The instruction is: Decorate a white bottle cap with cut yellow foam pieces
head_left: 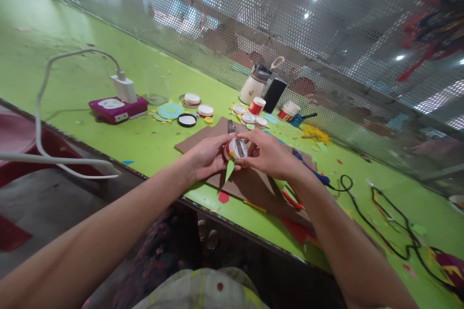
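Above the brown cardboard (259, 182), my left hand (207, 155) grips a small red-and-white paper cup (230, 150) from its left side. The fingers of my right hand (270, 152) close on the cup's right side, where a brown and silvery end faces me. A pointed green paper leaf (229, 171) hangs from the lower front of the cup; how it is fixed cannot be made out. Close to my right wrist lie red-handled scissors (292, 198), partly covered by the forearm. A blue-handled tool (316, 174) with a black cable rests just beyond that wrist.
A purple power socket (118, 108) with a white charger (124, 88) stands left. Beyond the cardboard are a jug (253, 86), a black phone (274, 95), paper cups (256, 105) and a black-rimmed lid (187, 120). Black cable (391, 246) trails right. Perforated metal (203, 24) borders the table.
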Tool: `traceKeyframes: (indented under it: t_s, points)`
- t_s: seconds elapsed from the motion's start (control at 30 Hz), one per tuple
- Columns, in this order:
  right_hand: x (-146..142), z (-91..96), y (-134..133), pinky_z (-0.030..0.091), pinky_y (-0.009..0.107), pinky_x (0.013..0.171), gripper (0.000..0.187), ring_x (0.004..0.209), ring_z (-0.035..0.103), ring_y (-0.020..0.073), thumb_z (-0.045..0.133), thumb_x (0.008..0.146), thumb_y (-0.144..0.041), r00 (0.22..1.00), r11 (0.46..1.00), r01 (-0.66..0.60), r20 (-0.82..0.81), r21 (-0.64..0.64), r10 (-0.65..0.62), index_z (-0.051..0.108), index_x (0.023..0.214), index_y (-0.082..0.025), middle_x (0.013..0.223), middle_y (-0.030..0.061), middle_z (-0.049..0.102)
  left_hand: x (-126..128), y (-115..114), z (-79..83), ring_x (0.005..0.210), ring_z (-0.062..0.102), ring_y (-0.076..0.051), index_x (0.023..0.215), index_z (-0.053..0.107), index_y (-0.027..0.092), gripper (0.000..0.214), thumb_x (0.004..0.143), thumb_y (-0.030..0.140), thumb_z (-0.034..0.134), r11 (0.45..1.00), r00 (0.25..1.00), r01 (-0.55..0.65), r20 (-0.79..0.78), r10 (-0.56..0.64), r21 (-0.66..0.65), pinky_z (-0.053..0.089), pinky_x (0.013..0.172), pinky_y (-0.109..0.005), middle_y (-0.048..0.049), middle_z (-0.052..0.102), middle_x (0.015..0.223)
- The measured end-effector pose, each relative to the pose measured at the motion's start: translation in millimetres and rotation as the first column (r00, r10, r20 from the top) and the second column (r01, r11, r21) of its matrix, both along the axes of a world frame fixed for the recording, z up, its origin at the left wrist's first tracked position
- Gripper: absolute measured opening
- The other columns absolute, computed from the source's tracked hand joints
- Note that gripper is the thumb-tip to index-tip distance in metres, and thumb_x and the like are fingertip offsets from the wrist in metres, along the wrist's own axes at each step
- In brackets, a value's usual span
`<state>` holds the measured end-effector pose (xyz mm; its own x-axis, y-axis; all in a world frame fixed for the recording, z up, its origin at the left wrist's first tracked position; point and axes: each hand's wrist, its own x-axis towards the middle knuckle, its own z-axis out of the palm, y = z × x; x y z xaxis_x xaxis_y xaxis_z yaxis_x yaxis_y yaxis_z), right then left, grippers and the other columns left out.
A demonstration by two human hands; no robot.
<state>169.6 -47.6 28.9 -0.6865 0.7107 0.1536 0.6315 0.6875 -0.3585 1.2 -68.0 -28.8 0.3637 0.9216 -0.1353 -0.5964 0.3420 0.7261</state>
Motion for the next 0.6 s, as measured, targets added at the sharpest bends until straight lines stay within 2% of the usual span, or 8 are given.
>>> traceKeyframes:
  t_s: [0.23, 0.4, 0.6]
  points:
    - [1.0, -2.4, -3.7, 0.046, 0.031, 0.074, 0.046, 0.083, 0.059, 0.0182, 0.077, 0.074, -0.019, 1.000, 0.997, -0.006, -0.020, 0.074, 0.008, 0.061, 0.118, -0.018, 0.098, 0.0055, 0.060, 1.9, -3.1, 0.5, 0.061, 0.068, -0.019, 0.093, 0.067, 0.006, 0.024, 0.094, 0.018, 0.046, 0.998, 0.999, -0.049, 0.006, 0.049, 0.032, 0.060, 0.053, -0.032, -0.0148, 0.073, 0.083]
    - [1.3, -3.7, -4.2, 0.047, 0.031, 0.074, 0.042, 0.083, 0.059, 0.0179, 0.076, 0.075, -0.016, 0.999, 0.997, -0.027, -0.022, 0.066, 0.028, 0.060, 0.114, -0.018, 0.101, 0.0057, 0.058, 1.5, -2.7, -2.7, 0.065, 0.069, -0.020, 0.093, 0.068, 0.007, 0.022, 0.093, 0.016, 0.048, 0.997, 0.998, -0.059, 0.016, 0.058, 0.053, 0.061, 0.056, -0.033, -0.0138, 0.072, 0.082]
    - [0.4, -5.8, -7.4, 0.049, 0.034, 0.077, 0.044, 0.085, 0.058, 0.0192, 0.074, 0.076, -0.013, 0.999, 0.994, -0.040, -0.029, 0.100, 0.043, 0.059, 0.118, -0.018, 0.105, 0.0078, 0.055, 2.2, -3.0, -0.7, 0.073, 0.070, -0.023, 0.101, 0.067, 0.005, 0.024, 0.093, 0.017, 0.047, 0.996, 0.997, -0.075, 0.022, 0.073, 0.054, 0.061, 0.061, -0.037, -0.0173, 0.072, 0.091]
